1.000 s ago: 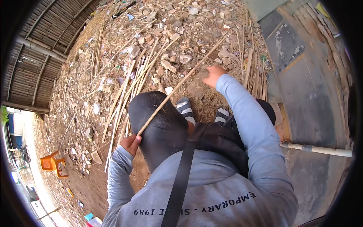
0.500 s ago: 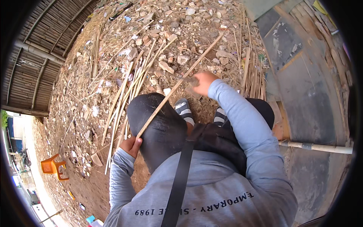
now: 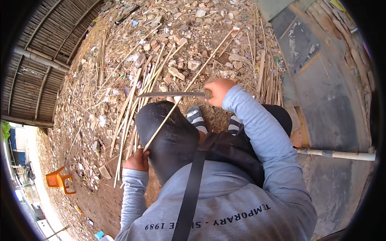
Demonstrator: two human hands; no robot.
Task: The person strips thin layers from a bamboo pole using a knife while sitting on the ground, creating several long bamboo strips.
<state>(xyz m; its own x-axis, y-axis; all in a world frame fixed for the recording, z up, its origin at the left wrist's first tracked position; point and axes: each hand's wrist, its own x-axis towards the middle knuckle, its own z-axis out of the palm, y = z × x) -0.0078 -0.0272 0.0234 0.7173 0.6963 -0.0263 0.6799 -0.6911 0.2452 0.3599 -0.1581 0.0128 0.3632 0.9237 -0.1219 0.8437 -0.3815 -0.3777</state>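
Observation:
My left hand [image 3: 137, 160] is closed around the near end of a long pale bamboo strip [image 3: 202, 69]. The strip slants over my left knee and away to the far right, toward the stony ground. In my right hand [image 3: 221, 91] is a long-bladed knife [image 3: 167, 94], gripped by its short wooden handle [image 3: 208, 94]. Its dark blade points left and crosses the strip just beyond my knee; whether the two touch I cannot tell. A thin brown sliver [image 3: 230, 42] shows beside the strip's far end.
Several bamboo strips [image 3: 128, 110] lie left of my knee, and another bundle [image 3: 263, 76] lies to the right. Stones and litter cover the ground. Dark panels [image 3: 333, 104] and a pale pole [image 3: 345, 155] are at the right. An orange plastic chair [image 3: 59, 180] stands at the left.
The knife, blurred before, now shows sharply with its blade pointing left across the strip. The strip looks narrower, with a sliver beside its far end. My left hand has shifted slightly toward me.

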